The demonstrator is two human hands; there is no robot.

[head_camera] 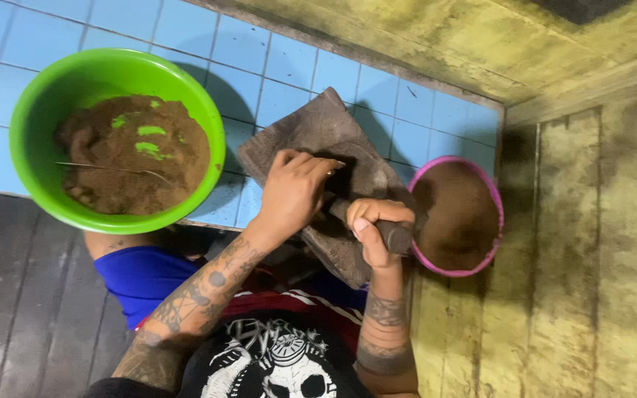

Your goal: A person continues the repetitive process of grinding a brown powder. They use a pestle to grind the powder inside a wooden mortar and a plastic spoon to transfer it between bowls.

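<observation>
Both hands work one stone roller (388, 234) across a dark grinding slab (326, 144).

R hand (372, 230): grip clenched round the roller's end, thumb up, nail showing, fingers wrapped over the top. Roller is dark, cylindrical; its far end pokes out toward the pink-rimmed bowl (497, 221).

L hand (293, 188): fingers curled down over the roller's other end, pressing it onto the slab. Grip reads as closed on the roller, though most of that end is hidden under the palm. Both forearms tattooed.

Slab: grey-brown, roughly rectangular, lies at an angle, one corner pointing toward the desk's back edge, near end overhanging the desk's front edge above the person's lap. Surface looks dusted w/ brown residue.

Pink-rimmed bowl: just beside the slab's lower end, at the desk's corner by the yellowish wooden wall (591, 258). Filled w/ fine brown powder (455, 214), level fairly high. Whether the bowl rests on the desk or lower down, can't tell.

Green plastic bowl (35, 118): other side of the slab, near but apart, sits at the desk's front edge, partly overhanging. Holds coarser brown ground matter (138, 158), scraped in spots so green shows through. A thin pale sliver lies across it.

Desk (289, 66): light blue tiles, dark grout. Dark wood floor planks (31, 295) below. Person wears black printed shirt, blue and red cloth at lap.
</observation>
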